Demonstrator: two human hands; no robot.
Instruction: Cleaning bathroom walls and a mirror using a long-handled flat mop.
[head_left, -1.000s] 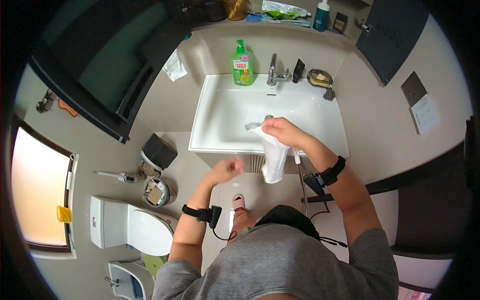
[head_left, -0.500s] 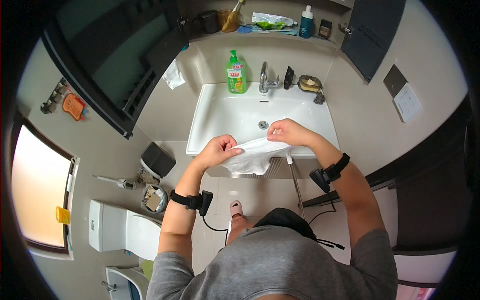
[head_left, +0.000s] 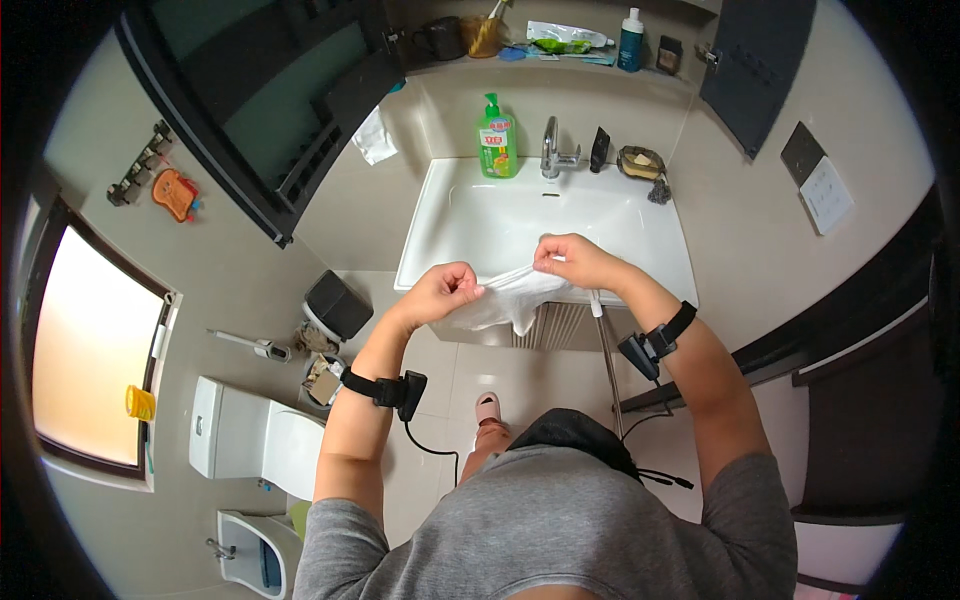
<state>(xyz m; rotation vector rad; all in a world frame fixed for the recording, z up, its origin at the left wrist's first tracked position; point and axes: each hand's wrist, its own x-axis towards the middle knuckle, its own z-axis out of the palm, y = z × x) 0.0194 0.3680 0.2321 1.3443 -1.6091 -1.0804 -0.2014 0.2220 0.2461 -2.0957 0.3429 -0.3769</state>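
A thin white cloth (head_left: 517, 298) is stretched between my two hands over the near edge of the white washbasin (head_left: 423, 222), its lower part hanging loose in front of the cabinet. My left hand (head_left: 445, 294) pinches one upper corner between thumb and fingers. The other end of the top edge is gripped by my right hand (head_left: 573, 262), fingers closed. My right hand covers most of the drain. At the back of the basin stand a green pump bottle (head_left: 497, 142), a chrome faucet (head_left: 552, 150), a black tube (head_left: 600, 150) and a soap dish (head_left: 640, 163).
Above the basin, a shelf (head_left: 560, 67) holds cups, tubes and bottles, between open dark cabinet doors (head_left: 757, 75). A metal pole (head_left: 610, 365) leans against the basin front, right. A toilet (head_left: 255, 435), trash bin (head_left: 322, 380) and black box (head_left: 338, 305) stand left.
The head view has shifted, so the room sits further right in the picture. The cloth's top edge is more gathered and its hanging part now tapers to a point; both hands still hold it.
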